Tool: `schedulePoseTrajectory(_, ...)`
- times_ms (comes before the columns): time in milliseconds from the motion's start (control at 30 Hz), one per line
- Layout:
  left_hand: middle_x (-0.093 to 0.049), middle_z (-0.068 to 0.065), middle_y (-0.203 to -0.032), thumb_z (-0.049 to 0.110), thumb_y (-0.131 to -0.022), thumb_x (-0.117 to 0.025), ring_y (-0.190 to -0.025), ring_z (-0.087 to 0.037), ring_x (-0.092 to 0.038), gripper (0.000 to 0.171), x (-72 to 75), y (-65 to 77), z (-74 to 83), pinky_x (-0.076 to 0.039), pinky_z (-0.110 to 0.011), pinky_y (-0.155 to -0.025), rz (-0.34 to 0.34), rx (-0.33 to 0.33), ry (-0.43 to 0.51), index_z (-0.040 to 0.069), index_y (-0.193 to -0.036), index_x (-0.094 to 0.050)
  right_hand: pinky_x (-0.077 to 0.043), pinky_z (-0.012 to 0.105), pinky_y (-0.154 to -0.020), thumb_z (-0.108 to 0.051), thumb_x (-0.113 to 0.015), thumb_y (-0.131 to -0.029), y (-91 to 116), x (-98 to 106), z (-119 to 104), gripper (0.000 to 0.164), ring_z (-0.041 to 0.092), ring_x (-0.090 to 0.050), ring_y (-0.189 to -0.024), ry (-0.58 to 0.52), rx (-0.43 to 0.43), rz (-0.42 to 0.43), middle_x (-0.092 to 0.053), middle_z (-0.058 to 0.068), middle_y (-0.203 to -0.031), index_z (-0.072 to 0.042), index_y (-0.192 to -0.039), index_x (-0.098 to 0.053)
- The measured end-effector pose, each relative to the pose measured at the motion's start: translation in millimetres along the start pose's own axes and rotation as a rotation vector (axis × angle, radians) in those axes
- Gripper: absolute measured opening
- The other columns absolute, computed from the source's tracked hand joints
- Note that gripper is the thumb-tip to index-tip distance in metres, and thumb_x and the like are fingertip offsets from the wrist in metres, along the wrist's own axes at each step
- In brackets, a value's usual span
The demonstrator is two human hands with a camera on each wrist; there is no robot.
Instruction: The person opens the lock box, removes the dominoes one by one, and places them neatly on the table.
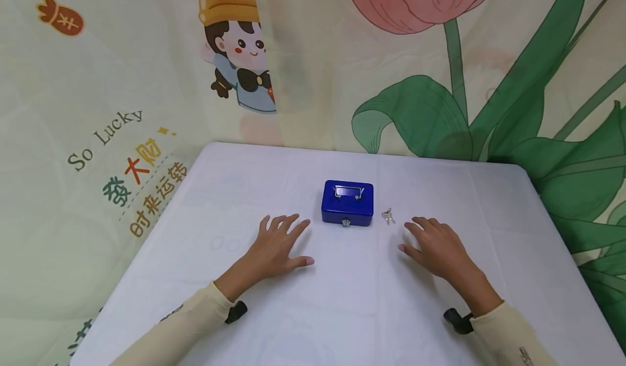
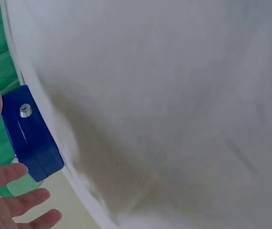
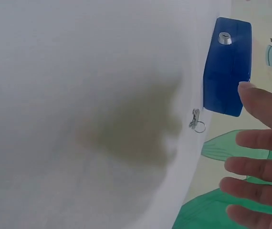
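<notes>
A blue metal cash box [image 1: 347, 203] with its lid down sits on the white table. Its lid carries a silver handle, and a round lock [image 3: 225, 38] shows on the front face. Just right of the box lie small silver keys on a ring [image 1: 388, 216]. My left hand [image 1: 279, 249], fingers spread, is left of and nearer than the box, holding nothing. On the other side, my right hand [image 1: 437, 248] hovers near the keys with its fingers loosely bent, also holding nothing. Neither hand touches the box or the keys.
The table [image 1: 342, 306] is covered with a white cloth. Behind it hangs a printed curtain [image 1: 313, 83] with a cartoon figure and large flowers. Dark wrist cameras [image 1: 458, 321] stick out below both cuffs.
</notes>
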State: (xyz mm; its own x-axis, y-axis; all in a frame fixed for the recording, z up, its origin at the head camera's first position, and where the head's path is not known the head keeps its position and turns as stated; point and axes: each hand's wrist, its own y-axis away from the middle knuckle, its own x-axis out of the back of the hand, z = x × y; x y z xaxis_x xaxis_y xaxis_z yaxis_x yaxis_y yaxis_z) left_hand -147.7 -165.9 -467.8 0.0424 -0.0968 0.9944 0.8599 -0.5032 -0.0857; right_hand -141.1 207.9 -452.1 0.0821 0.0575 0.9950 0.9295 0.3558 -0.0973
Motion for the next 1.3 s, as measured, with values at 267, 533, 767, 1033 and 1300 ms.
schedulePoseTrajectory(267, -0.049, -0.013, -0.149, 0.069, -0.087, -0.062, -0.132, -0.036, -0.048, 0.088, -7.8, -36.3, -6.4, -0.031, -0.061, -0.111, -0.022, 0.062, 0.106, 0.013, -0.152, -0.041, -0.058, 0.045, -0.089, -0.020, -0.081, -0.086, -32, -1, 3, 0.035, 0.030, -0.067, -0.107, -0.123, 0.062, -0.057, -0.070, 0.013, -0.116, -0.008, -0.118, -0.074)
schedulePoseTrajectory(533, -0.045, -0.015, -0.152, 0.068, -0.083, -0.069, -0.136, -0.035, -0.046, 0.101, -8.0, -78.5, -5.9, -0.034, -0.057, -0.112, -0.046, 0.110, 0.152, 0.009, -0.156, -0.032, -0.059, 0.039, -0.086, -0.008, -0.076, -0.089, -67, -2, 8, 0.030, 0.024, -0.069, -0.100, -0.185, 0.111, -0.127, -0.072, 0.007, -0.106, -0.010, -0.118, -0.075)
schedulePoseTrajectory(767, -0.037, -0.015, -0.158, 0.069, -0.078, -0.073, -0.141, -0.036, -0.040, 0.112, -10.0, -108.4, -7.9, -0.035, -0.056, -0.113, -0.064, 0.099, 0.156, 0.008, -0.158, -0.025, -0.058, 0.039, -0.089, -0.010, -0.074, -0.091, -90, -5, 10, 0.031, 0.025, -0.069, -0.102, -0.175, 0.124, -0.216, -0.071, 0.009, -0.106, -0.007, -0.121, -0.072)
schedulePoseTrajectory(1033, -0.034, -0.015, -0.159, 0.067, -0.075, -0.077, -0.140, -0.036, -0.039, 0.118, -13.9, -126.0, -9.3, -0.036, -0.055, -0.111, -0.089, 0.071, 0.169, 0.009, -0.159, -0.019, -0.057, 0.040, -0.091, -0.009, -0.074, -0.091, -109, -8, 10, 0.033, 0.024, -0.067, -0.102, -0.124, 0.118, -0.357, -0.070, 0.008, -0.107, -0.009, -0.124, -0.071)
schedulePoseTrajectory(1300, -0.037, -0.014, -0.157, 0.061, -0.073, -0.083, -0.136, -0.034, -0.042, 0.118, -15.4, -129.4, -11.3, -0.040, -0.053, -0.109, -0.074, 0.029, 0.220, 0.007, -0.158, -0.022, -0.057, 0.041, -0.092, -0.009, -0.073, -0.092, -116, -13, 15, 0.027, 0.023, -0.068, -0.101, -0.142, 0.139, -0.406, -0.072, 0.006, -0.106, -0.009, -0.118, -0.073)
